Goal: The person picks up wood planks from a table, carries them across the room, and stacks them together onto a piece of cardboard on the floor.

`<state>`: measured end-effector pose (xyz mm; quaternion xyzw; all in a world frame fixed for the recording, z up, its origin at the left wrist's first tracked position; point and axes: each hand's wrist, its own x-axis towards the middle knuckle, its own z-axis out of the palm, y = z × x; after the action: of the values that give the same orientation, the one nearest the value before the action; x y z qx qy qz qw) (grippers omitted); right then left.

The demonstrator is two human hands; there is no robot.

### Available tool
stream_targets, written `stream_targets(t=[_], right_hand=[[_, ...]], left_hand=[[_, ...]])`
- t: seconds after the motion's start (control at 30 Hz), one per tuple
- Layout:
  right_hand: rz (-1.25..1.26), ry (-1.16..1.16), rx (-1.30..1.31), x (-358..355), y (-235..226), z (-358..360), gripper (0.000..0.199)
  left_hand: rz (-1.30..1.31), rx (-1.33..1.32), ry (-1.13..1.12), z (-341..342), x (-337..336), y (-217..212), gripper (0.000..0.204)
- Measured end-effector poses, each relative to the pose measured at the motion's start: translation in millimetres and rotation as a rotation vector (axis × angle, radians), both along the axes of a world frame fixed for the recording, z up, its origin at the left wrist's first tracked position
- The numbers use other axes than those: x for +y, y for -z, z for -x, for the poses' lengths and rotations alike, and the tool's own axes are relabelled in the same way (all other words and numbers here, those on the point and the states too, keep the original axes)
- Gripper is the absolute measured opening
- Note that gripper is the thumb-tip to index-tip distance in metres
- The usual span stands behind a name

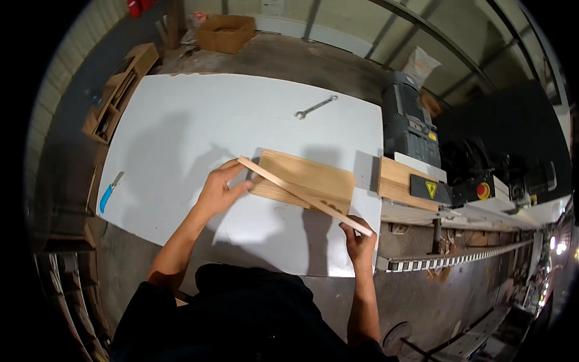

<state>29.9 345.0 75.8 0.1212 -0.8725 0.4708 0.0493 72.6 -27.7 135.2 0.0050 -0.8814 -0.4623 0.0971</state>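
Observation:
A narrow pale wooden board (304, 198), seen edge-on, slants between my two hands above the table. My left hand (220, 184) is at its far left end, fingertips against the wood and thumb lower down, apart from the fingers. At the near right end, my right hand (360, 241) pinches the board between thumb and fingers. Beneath it, light wood (310, 172) lies on the white tabletop (181, 120). Dark spots show near its right end; whether it is one piece or two I cannot tell.
A steel wrench (316, 107) lies toward the back, and a blue-handled knife (110, 194) at the left edge. On the right stands a machine with a grey motor (412, 114), a wooden piece (398, 184) and a red stop button (483, 191). A cardboard box (226, 33) sits behind.

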Motion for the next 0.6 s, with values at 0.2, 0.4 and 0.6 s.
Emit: stream_targets(t=[0.2, 0.4, 0.6], right_hand=[[0.028, 0.135, -0.266, -5, -3, 35, 0.032], [-0.189, 0.194, -0.354, 3, 13, 62, 0.037], [1.209, 0.476, -0.697, 40, 37, 103, 0.047]], left_hand=[[-0.187, -0.227, -0.251, 46, 10, 69, 0.026], [-0.123, -0.352, -0.296, 54, 19, 86, 0.025], [0.446, 0.241, -0.379, 48, 31, 69, 0.022]])
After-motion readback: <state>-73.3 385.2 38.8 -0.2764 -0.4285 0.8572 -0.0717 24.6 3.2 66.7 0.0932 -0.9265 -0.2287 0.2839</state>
